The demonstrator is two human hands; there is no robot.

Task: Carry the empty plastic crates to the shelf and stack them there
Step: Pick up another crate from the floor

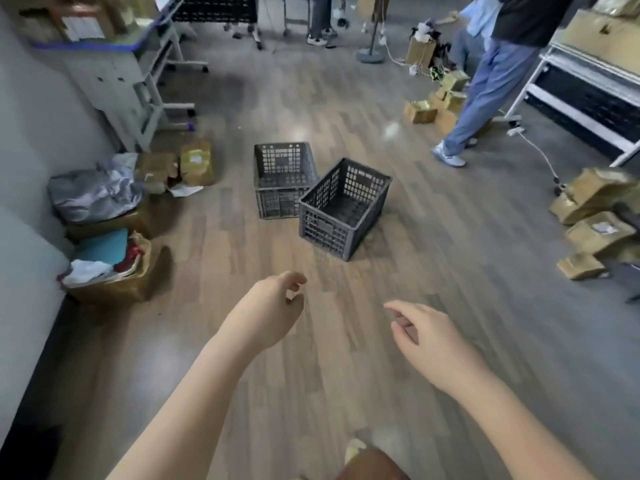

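Two empty dark grey slatted plastic crates stand on the wood floor ahead of me. The farther crate (282,178) sits square to me; the nearer crate (341,209) is turned at an angle and touches the farther one's right corner. My left hand (273,308) reaches forward, fingers loosely curled and apart, holding nothing, a short way short of the nearer crate. My right hand (420,332) is also stretched out and holds nothing, below and right of that crate. A white metal shelf (588,95) stands at the far right.
Boxes of cloth and paper (104,258) line the grey wall on the left, under a grey desk (131,74). A person in blue trousers (485,91) stands at the back right. Brown parcels (595,216) lie on the floor at right, and a white cable (540,154) runs there.
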